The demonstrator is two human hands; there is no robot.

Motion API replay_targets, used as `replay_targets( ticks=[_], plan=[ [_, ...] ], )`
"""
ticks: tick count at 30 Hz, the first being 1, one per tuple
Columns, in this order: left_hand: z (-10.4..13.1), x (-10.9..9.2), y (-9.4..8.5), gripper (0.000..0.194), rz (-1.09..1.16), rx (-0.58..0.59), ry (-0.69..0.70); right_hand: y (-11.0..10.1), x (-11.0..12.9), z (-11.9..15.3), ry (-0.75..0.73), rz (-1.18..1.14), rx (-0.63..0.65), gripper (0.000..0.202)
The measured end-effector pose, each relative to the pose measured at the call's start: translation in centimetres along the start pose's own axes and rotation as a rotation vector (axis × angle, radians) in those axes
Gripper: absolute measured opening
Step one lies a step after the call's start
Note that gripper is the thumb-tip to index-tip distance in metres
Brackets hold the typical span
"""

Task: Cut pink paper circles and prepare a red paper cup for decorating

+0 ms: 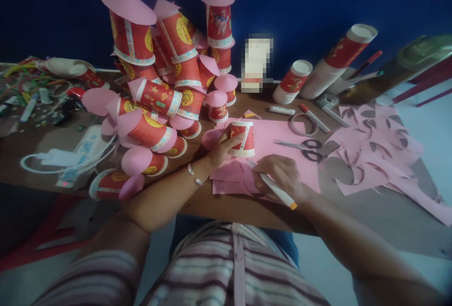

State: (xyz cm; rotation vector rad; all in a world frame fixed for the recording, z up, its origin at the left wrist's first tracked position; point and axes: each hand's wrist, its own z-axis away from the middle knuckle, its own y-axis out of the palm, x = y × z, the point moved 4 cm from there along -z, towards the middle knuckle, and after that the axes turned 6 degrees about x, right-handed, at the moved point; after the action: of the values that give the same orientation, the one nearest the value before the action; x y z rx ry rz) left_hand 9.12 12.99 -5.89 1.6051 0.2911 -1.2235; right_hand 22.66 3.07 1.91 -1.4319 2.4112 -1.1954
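Note:
A red and white paper cup stands upside down on pink paper near the table's front edge. My left hand is wrapped round the cup's left side. In my right hand is a white marker with an orange end, its tip at the paper just below the cup's rim. Open scissors lie on the pink sheet to the right of the cup. A roll of tape is behind them.
Many red cups with pink paper cones are piled at the left and back. Cut pink scraps cover the right side. Stacked cups lean at the back right. A white power strip with a cable lies at the left.

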Motion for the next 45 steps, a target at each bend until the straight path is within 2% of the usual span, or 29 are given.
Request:
replay_targets(
  ticks=[12,24,33,45],
  plan=[
    [0.02,-0.19,0.21,0.035,-0.012,-0.008,0.017,0.06,-0.04,0.04,-0.006,-0.003,0.009,0.023],
    [-0.08,0.48,-0.6,0.039,-0.035,-0.029,0.039,-0.01,-0.16,-0.18,0.033,0.028,-0.008,0.019],
    [0.07,0.22,-0.08,0.036,-0.03,0.054,0.042,0.07,-0.26,-0.13,0.024,0.038,0.001,0.016],
    [0.2,-0.04,0.2,0.035,-0.033,0.066,0.031,0.1,-0.53,-0.26,0.055,0.087,-0.028,0.019]
  ],
)
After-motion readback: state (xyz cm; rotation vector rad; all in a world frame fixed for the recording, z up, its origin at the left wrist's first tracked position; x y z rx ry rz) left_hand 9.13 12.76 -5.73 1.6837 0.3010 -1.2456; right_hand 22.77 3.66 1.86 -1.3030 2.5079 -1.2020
